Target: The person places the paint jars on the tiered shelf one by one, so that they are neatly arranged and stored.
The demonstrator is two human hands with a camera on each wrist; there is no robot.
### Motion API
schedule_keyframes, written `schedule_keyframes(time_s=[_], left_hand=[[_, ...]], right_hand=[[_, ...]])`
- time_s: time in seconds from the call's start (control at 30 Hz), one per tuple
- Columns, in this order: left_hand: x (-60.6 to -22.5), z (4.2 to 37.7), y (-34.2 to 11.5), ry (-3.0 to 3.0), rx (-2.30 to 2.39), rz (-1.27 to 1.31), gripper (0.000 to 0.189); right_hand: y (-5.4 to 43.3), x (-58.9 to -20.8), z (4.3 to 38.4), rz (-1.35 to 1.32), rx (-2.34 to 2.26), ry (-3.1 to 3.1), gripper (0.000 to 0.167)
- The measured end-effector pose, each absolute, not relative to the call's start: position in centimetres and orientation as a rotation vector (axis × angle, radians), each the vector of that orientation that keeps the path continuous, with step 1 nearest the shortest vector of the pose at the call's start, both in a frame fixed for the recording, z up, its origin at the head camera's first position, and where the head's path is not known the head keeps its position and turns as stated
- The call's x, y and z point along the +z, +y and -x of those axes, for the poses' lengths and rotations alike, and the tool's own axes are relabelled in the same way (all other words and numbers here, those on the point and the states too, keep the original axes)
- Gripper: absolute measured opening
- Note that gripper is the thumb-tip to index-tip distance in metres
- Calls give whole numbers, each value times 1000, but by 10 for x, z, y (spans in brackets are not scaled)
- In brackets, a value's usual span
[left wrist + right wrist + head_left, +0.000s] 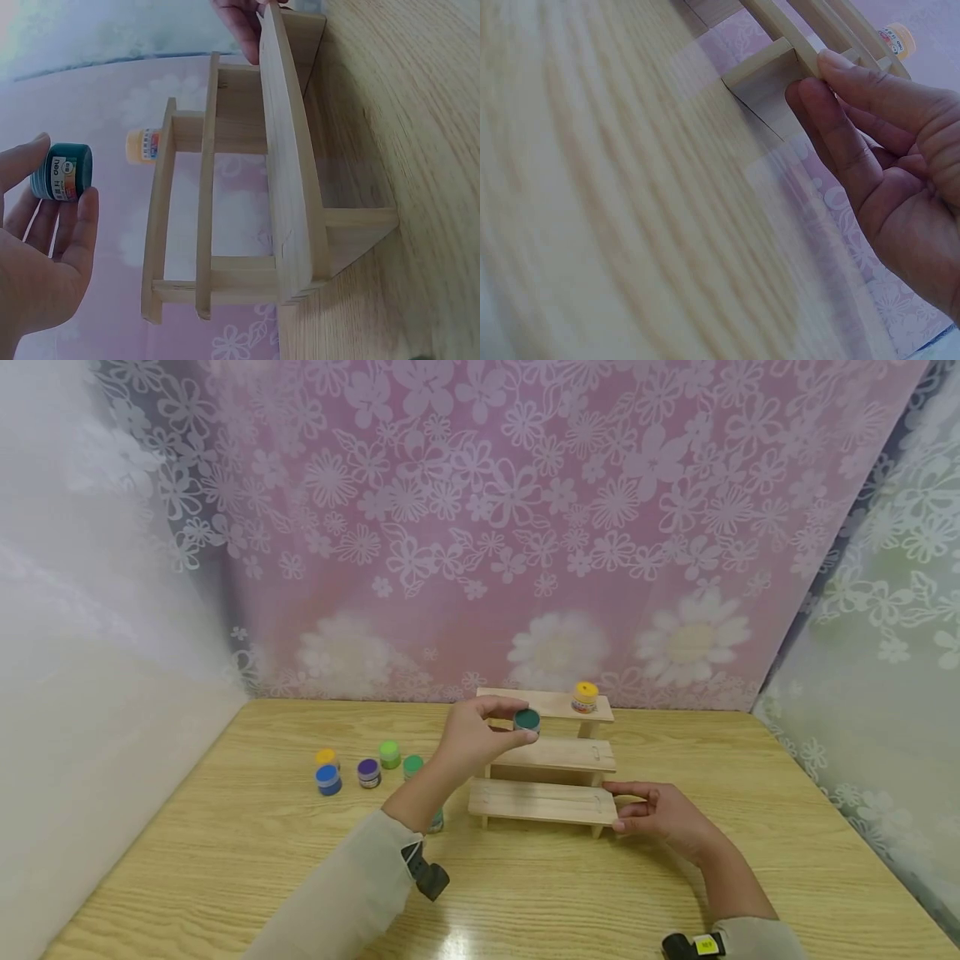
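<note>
My left hand (474, 735) grips a small dark green paint jar (527, 721) between thumb and fingers, held up over the upper steps of a three-step wooden display stand (542, 802). In the left wrist view the jar (71, 172) shows a printed label, and it is apart from the stand. At the stand's right end, my right hand (663, 820) pinches the lowest board, thumb and fingertips at its edge. On the top step, near the right end, sits a yellow paint jar (585, 697).
Left of the stand, several paint jars stand on the wooden table (225, 860): orange (326, 757), blue (328, 781), purple (368, 773), light green (389, 754) and green (412, 766). Another is partly hidden behind the left forearm. A flowered pink curtain (480, 527) hangs behind.
</note>
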State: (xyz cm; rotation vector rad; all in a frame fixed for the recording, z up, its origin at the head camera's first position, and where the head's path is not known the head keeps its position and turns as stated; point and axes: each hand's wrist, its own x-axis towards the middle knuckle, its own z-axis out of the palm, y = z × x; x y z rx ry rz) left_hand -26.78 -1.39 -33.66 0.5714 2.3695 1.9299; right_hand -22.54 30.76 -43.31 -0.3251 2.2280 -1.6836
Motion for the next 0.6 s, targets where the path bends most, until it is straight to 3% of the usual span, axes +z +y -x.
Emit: schedule_keyframes(time_s=[0.6], left_hand=[[-335,304,13,2494,1918,-485,35]], right_hand=[[308,-434,226,328,-1691,2222,72]])
